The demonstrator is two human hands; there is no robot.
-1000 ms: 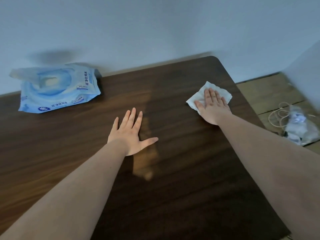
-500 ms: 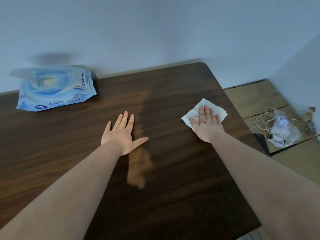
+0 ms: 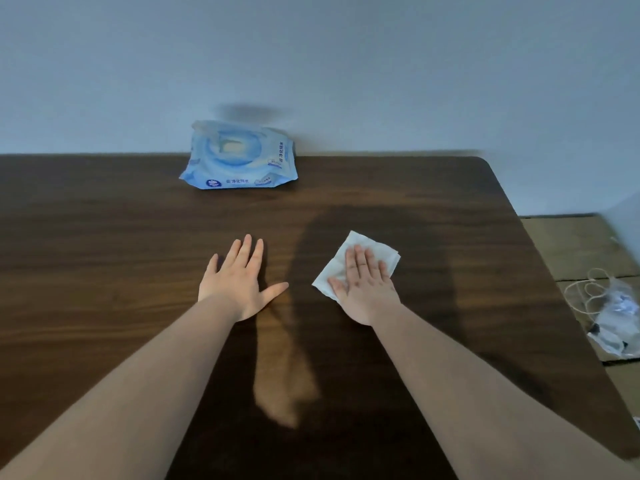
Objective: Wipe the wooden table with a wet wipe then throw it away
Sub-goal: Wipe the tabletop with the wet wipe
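My right hand point(image 3: 367, 285) is flat, fingers spread, pressing the wet wipe point(image 3: 360, 259) onto the wooden table point(image 3: 104, 244) right of center — nothing pinched. Left hand point(image 3: 239, 282) lies open and empty beside it. Wipes pack point(image 3: 239, 155) sits upper middle, by the wall.

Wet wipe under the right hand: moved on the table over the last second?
Yes. The wet wipe under the right hand has slid back from the table's far right corner, toward the person and the left hand.
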